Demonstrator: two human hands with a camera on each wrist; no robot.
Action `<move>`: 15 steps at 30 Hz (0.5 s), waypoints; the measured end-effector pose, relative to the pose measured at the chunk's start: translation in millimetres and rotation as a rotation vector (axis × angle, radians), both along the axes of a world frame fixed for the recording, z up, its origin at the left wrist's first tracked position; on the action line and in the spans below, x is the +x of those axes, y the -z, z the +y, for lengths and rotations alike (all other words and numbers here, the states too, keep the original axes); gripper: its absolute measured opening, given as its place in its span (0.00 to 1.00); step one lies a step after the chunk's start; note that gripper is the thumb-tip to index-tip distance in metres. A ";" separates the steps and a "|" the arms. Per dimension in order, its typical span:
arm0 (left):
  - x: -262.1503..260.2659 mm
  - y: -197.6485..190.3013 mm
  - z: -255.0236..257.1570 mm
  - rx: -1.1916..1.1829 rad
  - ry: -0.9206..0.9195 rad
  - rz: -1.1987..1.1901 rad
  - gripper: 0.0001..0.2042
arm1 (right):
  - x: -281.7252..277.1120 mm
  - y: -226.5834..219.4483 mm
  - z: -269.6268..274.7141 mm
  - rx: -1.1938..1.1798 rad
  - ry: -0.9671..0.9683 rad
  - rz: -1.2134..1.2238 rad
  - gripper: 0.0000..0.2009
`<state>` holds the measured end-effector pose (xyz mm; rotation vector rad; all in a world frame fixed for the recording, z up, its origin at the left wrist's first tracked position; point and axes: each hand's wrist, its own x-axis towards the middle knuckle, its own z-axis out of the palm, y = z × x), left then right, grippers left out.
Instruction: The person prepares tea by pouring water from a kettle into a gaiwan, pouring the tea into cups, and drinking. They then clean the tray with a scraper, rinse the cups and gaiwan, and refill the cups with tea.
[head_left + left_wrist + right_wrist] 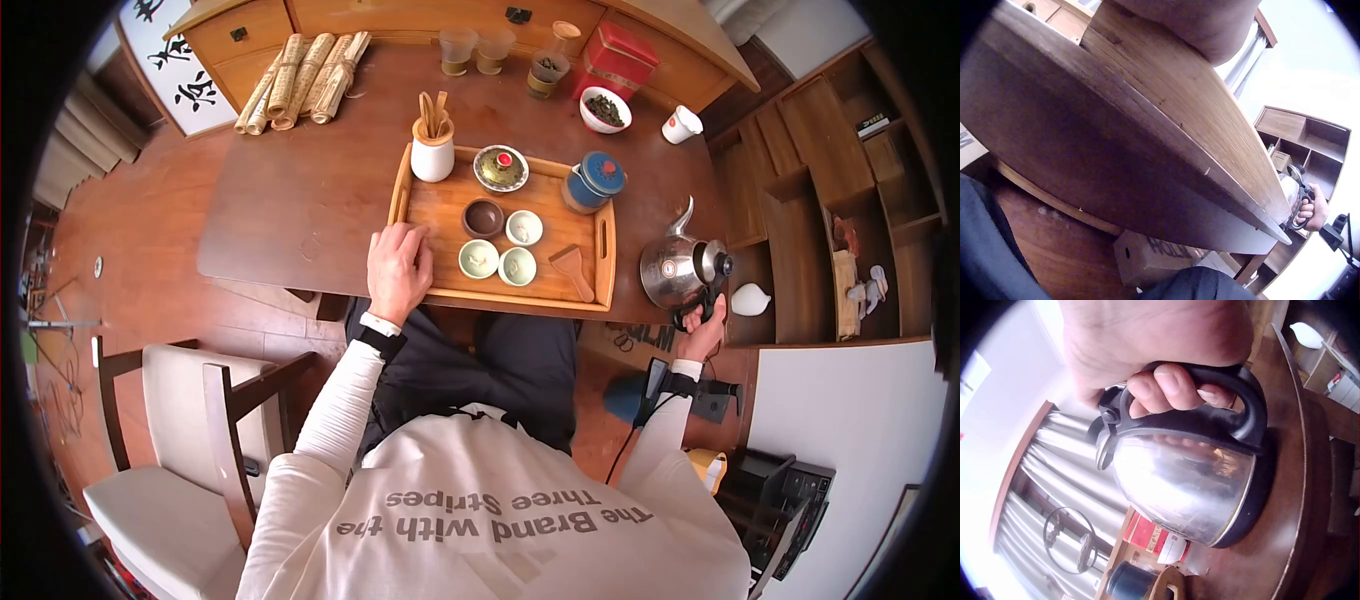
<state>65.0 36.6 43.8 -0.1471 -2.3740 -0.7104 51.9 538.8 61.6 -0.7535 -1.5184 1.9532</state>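
My right hand (pixel 706 328) grips the black handle of a steel kettle (pixel 680 272) at the table's right front edge. The right wrist view shows the fingers of that hand (pixel 1172 390) curled round the handle, above the kettle body (pixel 1179 481). My left hand (pixel 399 272) rests on the left front corner of the wooden tray (pixel 450 290), its fingers bent loosely. On the tray are a dark cup (pixel 483 217), several pale green cups (pixel 517 266), a lidded bowl (pixel 500 169), a blue lidded pot (pixel 596 182), a white tool holder (pixel 432 158) and a wooden piece (pixel 573 272).
Behind the tray are rolled bamboo bundles (pixel 305 80), glass cups (pixel 458 50), a red box (pixel 617 60), a white bowl of leaves (pixel 605 110) and a paper cup (pixel 682 125). Shelves (pixel 800 200) stand at the right, a chair (pixel 200 420) at the left.
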 end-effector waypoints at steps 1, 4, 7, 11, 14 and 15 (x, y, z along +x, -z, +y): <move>0.0 0.9 -0.1 -0.003 0.004 -0.006 0.09 | 1.9 -0.6 1.3 0.001 -0.063 0.012 0.17; -0.3 1.0 -0.1 -0.005 0.003 -0.006 0.09 | 5.0 -2.7 0.4 0.007 -0.050 0.003 0.18; -0.9 0.6 0.0 -0.012 0.012 -0.004 0.09 | 6.6 -4.6 0.5 0.016 -0.077 0.004 0.18; -1.3 1.3 0.3 -0.020 0.011 0.008 0.09 | 6.2 -1.6 2.0 0.021 -0.075 0.012 0.19; -0.8 1.3 -0.4 -0.023 0.009 0.012 0.09 | 4.9 -1.0 0.3 0.003 -0.030 0.010 0.18; -1.1 0.9 0.4 -0.023 0.007 0.012 0.09 | 5.2 -1.1 -0.1 -0.003 -0.036 0.018 0.18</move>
